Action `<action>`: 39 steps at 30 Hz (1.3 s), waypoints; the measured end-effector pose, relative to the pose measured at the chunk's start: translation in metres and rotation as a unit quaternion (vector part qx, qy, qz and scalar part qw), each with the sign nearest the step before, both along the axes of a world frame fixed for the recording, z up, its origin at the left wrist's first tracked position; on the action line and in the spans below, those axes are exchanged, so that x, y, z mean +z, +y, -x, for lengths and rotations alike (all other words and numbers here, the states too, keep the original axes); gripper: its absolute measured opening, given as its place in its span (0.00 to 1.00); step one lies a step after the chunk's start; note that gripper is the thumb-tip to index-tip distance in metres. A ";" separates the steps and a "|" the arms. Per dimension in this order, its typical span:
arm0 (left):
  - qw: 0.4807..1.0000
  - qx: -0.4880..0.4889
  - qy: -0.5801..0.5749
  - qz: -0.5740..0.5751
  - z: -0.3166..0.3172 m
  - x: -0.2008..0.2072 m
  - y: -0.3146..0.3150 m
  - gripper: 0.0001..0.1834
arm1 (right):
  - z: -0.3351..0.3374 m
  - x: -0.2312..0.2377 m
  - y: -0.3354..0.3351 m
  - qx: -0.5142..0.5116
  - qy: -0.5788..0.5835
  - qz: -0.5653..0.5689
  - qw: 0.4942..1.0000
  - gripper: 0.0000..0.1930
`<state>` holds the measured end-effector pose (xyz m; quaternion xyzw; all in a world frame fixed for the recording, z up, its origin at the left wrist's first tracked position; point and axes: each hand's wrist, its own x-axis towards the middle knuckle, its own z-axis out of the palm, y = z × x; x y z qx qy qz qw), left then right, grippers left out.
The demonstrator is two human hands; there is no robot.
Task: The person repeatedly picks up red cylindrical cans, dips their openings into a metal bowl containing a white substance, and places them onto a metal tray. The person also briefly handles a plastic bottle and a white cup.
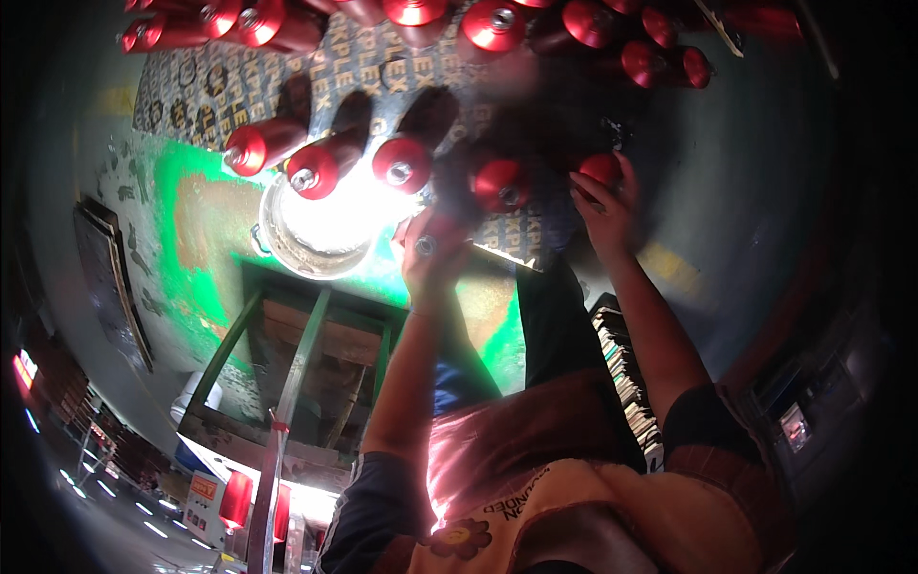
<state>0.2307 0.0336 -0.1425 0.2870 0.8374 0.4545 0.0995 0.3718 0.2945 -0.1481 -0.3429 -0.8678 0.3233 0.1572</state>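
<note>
Together, a person's bare hands work among red metal bottles: the left hand (pixel 430 273) has its fingers curled about a shadowed bottle (pixel 448 230), just beside a brightly lit metal pan (pixel 271 234). At right, the right hand (pixel 609 215) sets its fingers on either side of another red bottle (pixel 600 169), apparently holding it. Between the hands stands a third bottle (pixel 497 182). More red bottles (pixel 497 27) crowd the far edge of a patterned board (pixel 263 86); an apron (pixel 535 430) covers the person's front.
</note>
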 end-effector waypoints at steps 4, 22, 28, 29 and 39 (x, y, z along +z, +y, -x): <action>0.992 0.030 0.017 0.122 -0.030 -0.007 0.019 0.19 | -0.007 -0.008 0.004 0.028 -0.013 -0.050 0.998 0.21; 0.981 -0.061 0.166 0.085 0.143 -0.012 0.243 0.32 | 0.100 -0.022 0.186 0.051 0.028 -0.098 0.993 0.29; 0.991 -0.021 0.125 0.045 0.150 0.010 0.239 0.23 | 0.084 0.001 0.194 0.065 0.104 -0.060 0.991 0.26; 0.994 -0.021 0.101 0.037 0.146 0.025 0.226 0.23 | 0.083 0.018 0.194 0.071 0.156 -0.033 0.985 0.26; 0.859 0.098 -0.396 -0.309 0.136 0.122 -0.068 0.31 | 0.064 0.172 0.076 0.249 0.182 0.361 0.880 0.27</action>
